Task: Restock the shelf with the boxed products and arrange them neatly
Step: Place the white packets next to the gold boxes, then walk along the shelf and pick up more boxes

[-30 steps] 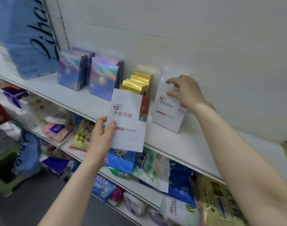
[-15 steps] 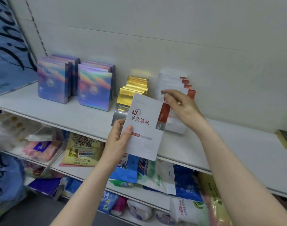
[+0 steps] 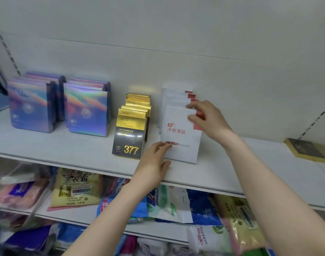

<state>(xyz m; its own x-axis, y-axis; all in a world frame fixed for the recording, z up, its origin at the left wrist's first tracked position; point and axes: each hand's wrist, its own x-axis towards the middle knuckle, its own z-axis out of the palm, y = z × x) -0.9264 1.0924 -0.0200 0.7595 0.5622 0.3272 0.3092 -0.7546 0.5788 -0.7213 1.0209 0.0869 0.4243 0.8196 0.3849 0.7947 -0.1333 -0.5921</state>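
head view: left hand [image 3: 152, 163], right hand [image 3: 208, 119], both with a grip on "净痘清肤" box [image 3: 183, 139] beside "zkzu 377" box [image 3: 128, 139]

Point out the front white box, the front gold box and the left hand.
front white box [image 3: 182, 137], head view, middle of its front face
front gold box [image 3: 129, 135], head view, middle of its front face
left hand [image 3: 153, 161], head view, back of the hand

The white, red-lettered box [image 3: 182, 133] stands upright on the shelf [image 3: 250, 163], fronting a row of matching boxes [image 3: 173, 96] behind it.
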